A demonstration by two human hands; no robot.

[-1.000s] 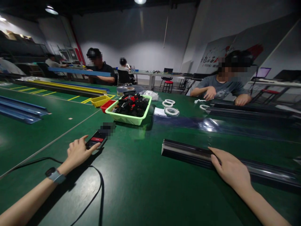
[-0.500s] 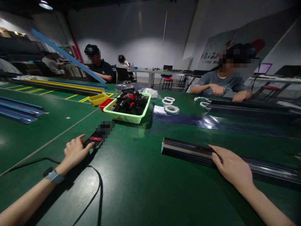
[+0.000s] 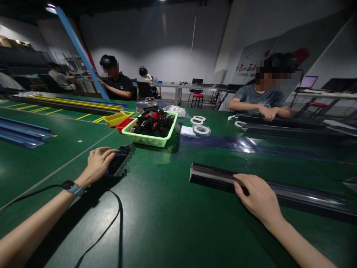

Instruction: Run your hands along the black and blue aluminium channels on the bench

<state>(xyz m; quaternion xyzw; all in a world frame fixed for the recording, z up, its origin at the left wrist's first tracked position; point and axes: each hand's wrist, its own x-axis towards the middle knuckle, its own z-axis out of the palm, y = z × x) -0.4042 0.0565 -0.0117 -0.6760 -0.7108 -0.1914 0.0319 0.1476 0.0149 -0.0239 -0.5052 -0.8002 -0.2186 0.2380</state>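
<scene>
On the left, my left hand [image 3: 99, 165] reaches over a smartphone [image 3: 119, 162] that lies on the green table, its fingertips at the upper part of the screen. The fingers are stretched out and do not grip the phone. My right hand [image 3: 259, 195] lies over a long glossy black profile [image 3: 212, 176], thumb on the near side and fingers bent over the top. The profile rests on the table and runs off to the right edge; part of it is covered by the hand.
A green basket [image 3: 147, 140] of black and red parts stands ahead, beside red [image 3: 125, 125] and yellow bins [image 3: 115, 119]. White tape rolls [image 3: 201, 130] and clear film [image 3: 248, 144] lie beyond the profile. Blue profiles [image 3: 22, 132] are at left; a cord [image 3: 120, 212] lies nearby. Two co-workers sit opposite.
My left hand has moved up the phone, whose screen went from a red button to a dark display. My right hand slid left along the profile. A co-worker's blue strip is steeper.
</scene>
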